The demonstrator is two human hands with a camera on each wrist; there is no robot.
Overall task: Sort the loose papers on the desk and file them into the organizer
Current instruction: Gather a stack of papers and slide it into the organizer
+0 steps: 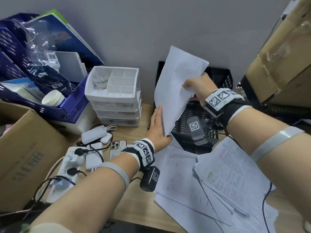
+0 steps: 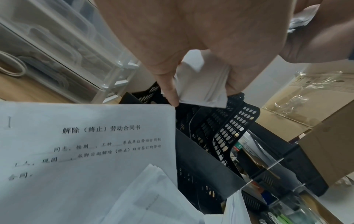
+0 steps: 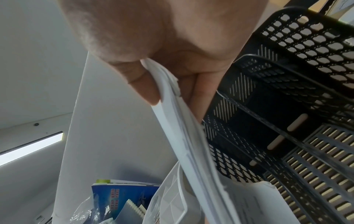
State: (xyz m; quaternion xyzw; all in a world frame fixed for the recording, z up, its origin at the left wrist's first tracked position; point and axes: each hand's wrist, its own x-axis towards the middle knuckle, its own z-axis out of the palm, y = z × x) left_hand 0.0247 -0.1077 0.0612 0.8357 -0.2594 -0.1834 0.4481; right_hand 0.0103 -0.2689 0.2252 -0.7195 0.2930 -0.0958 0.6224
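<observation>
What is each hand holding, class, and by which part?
Both hold one stack of white paper sheets. The right hand pinches its right edge between thumb and fingers; the left hand supports its lower left edge with straight fingers.

Bare forearms, each ringed by a grey elastic band; black-and-white wrist straps (image 1: 144, 153) bearing square coded markers, small tagged camera modules (image 1: 150, 178) slung beneath both wrists.

White drawer unit (image 1: 116, 98), blue basket (image 1: 70, 105), paper cups (image 1: 53, 98), power strip (image 1: 67, 169), phone (image 1: 116, 148), cardboard box (image 1: 25, 152)
</observation>
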